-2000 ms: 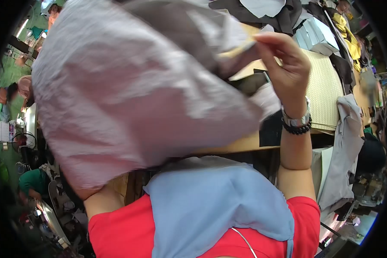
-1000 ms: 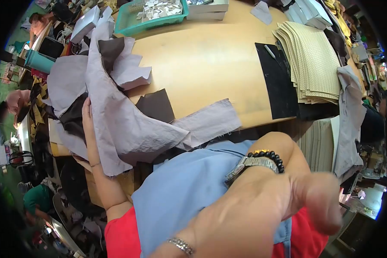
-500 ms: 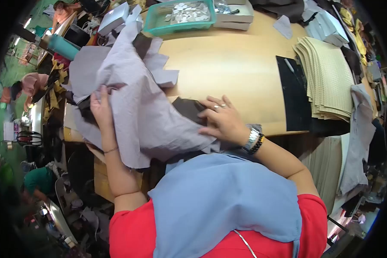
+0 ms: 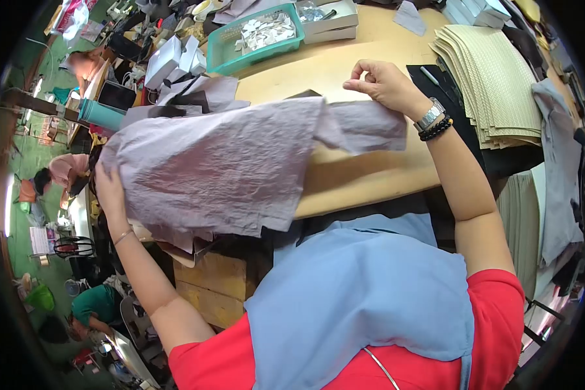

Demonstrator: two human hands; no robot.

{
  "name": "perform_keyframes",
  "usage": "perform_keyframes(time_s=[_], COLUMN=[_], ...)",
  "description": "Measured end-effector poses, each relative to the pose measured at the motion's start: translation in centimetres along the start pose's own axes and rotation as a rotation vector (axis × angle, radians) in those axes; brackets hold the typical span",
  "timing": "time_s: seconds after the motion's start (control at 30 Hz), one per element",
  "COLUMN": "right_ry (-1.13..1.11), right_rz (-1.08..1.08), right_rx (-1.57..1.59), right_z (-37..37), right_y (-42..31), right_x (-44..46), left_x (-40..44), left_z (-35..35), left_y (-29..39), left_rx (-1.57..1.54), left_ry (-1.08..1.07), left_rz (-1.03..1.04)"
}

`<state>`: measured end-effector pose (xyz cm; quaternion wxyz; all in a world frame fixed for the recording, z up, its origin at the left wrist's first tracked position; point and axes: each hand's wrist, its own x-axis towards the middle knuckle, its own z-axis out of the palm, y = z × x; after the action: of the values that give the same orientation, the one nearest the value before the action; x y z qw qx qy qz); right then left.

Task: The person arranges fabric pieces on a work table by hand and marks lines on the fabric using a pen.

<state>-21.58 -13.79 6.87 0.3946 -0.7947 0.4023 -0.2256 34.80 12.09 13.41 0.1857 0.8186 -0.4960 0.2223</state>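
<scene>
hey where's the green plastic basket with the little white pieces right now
In the head view, the green basket sits at the table's far edge, left of centre, between the white boxes and the open shallow box.

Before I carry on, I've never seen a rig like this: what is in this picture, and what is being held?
There is no machine here: a person works bare-handed, and a camera worn on the head looks forward and down. The left hand is at the left edge of a large grey cloth; its grip is partly hidden. The right hand, fingers curled, is by a narrower grey piece; I can't make out anything held. On the table are also a green basket of small white pieces and a stack of pale yellow sheets.
</scene>
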Motion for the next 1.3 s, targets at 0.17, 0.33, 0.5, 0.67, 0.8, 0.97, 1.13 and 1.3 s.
perform_keyframes(time_s=[0.17,0.33,0.5,0.67,0.8,0.97,1.13,1.3], right_ry=[0.128,0.212,0.235,0.277,0.317,0.208,0.189,0.249], right_rz=[-0.034,-0.272,-0.162,-0.010,0.022,0.231,0.254,0.027], right_rx=[-0.053,-0.386,-0.356,0.193,0.614,0.764,0.762,1.003], right_z=[1.0,5.3,5.8,4.3,3.5,2.5,2.6,3.3], right_y=[3.1,4.6,4.9,6.2,8.4,7.7,6.6,5.6], right_x=[-2.1,-4.6,-4.0,-3.9,-4.3,-4.8,-4.6,-5.0], left_x=[-3.2,-12.2,-16.8,-17.3,-15.5,-13.6,-12.1,-10.9], left_z=[-0.2,2.1,6.8,4.9,1.1,3.8,7.7,10.0], left_y=[10.4,26.0,27.6,23.9,22.8,28.2,34.3,36.4], left_rx=[0.124,-0.120,-0.353,-0.711,-0.718,-0.841,-0.807,-0.810], left_ry=[-0.071,-0.272,-0.394,-0.284,-0.782,-0.351,-0.417,-0.783], left_rz=[0.238,0.452,0.331,0.383,0.593,0.511,0.382,0.196])
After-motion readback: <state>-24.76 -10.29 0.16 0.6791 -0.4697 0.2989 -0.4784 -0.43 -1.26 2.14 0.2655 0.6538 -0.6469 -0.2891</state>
